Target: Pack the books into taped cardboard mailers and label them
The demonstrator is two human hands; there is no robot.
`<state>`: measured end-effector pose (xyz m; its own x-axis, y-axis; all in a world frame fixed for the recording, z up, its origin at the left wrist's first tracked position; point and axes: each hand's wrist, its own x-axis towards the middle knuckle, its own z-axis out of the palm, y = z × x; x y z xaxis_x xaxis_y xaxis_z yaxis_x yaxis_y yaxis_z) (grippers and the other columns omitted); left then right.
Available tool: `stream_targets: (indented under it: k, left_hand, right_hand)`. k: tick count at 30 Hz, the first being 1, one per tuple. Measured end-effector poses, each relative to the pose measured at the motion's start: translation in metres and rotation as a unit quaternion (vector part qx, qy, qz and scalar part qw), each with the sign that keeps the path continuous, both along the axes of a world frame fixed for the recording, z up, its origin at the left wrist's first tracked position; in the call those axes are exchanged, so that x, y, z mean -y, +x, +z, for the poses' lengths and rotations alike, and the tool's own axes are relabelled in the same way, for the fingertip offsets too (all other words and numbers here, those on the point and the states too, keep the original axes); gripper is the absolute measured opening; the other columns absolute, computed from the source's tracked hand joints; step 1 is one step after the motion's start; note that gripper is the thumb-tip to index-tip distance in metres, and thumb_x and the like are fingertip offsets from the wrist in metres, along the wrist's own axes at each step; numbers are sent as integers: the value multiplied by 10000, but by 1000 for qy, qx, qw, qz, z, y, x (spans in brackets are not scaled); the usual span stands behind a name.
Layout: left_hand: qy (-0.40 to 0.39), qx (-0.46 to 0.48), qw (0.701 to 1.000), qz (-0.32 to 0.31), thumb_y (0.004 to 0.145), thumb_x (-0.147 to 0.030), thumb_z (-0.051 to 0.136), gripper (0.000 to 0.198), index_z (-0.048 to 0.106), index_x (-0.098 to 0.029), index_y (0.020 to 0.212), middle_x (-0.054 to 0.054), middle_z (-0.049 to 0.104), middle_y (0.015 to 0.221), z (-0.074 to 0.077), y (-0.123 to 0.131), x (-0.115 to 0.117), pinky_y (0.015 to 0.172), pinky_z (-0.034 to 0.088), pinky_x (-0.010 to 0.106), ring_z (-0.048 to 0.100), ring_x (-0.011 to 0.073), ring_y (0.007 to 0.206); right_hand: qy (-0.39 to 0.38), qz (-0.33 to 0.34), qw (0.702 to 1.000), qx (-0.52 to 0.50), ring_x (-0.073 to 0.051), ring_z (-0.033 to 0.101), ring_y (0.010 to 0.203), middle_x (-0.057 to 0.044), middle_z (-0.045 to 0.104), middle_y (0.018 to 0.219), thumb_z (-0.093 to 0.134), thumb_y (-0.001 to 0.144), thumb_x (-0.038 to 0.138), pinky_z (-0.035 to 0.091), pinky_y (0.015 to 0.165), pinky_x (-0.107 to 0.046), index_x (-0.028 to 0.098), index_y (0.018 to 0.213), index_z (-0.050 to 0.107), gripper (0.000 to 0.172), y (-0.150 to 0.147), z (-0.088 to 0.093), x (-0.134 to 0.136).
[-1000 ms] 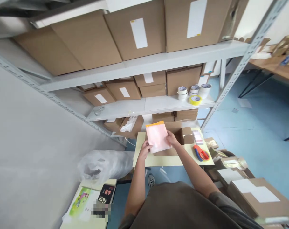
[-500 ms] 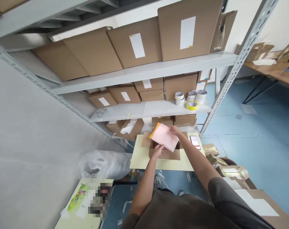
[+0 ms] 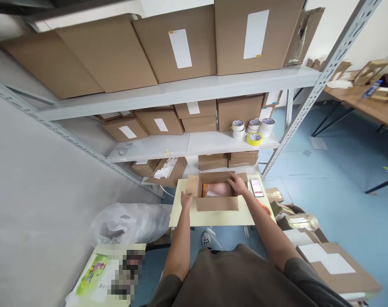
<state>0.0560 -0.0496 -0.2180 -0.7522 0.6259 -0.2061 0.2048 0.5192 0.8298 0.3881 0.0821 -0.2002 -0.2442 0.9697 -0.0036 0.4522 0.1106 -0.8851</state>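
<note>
One open brown cardboard box (image 3: pixel 217 204) sits on our pale-yellow counter (image 3: pixel 181 215), left grip (image 3: pixel 186 199) at its flap (image 3: pixel 191 185), right grip (image 3: pixel 239 185) by its far rim (image 3: pixel 214 173), closure unclear; we judge it light, best held by its stiff walls (image 3: pixel 200 186).

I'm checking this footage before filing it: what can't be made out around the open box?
Head view:
The floor of the open box: mostly covered by the pink packet.
Text on the phone: too small, partly pixelated.
Orange-and-yellow item: partly behind the right forearm.
</note>
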Motion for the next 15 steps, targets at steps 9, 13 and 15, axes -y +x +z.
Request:
stream_targets:
  k: [9, 13, 15]
  left_hand:
    - [42, 31, 970, -237, 778, -332, 864, 817, 560, -258, 1534, 139, 592, 1571, -2, 31, -9, 1192, 435, 438, 536, 344, 1470]
    - [25, 3, 958, -285, 867, -327, 778, 888, 392, -259, 1664, 151, 487, 1660, -2, 40, -2, 1212, 407, 477, 474, 358, 1520]
    - [32, -4, 959, -281, 920, -332, 710, 793, 420, -256, 1654, 155, 513, 1640, -2, 40, 2, 1203, 418, 468, 516, 356, 1487]
  right_hand:
    - [-43, -176, 983, 25, -362, 451, 1538, -149, 557, 1601, 636, 878, 511, 358, 1271, -517, 198, 1563, 536, 760, 82, -41, 28]
    - [-106, -203, 973, -19, -381, 484, 1517, -192, 476, 1656, 615, 859, 560, 389, 1250, -550, 170, 1631, 427, 886, 88, -75, 42]
    - [-125, -198, 971, -44, -374, 521, 1489, -209, 467, 1659, 602, 868, 567, 447, 1215, -523, 156, 1650, 395, 908, 83, -86, 45]
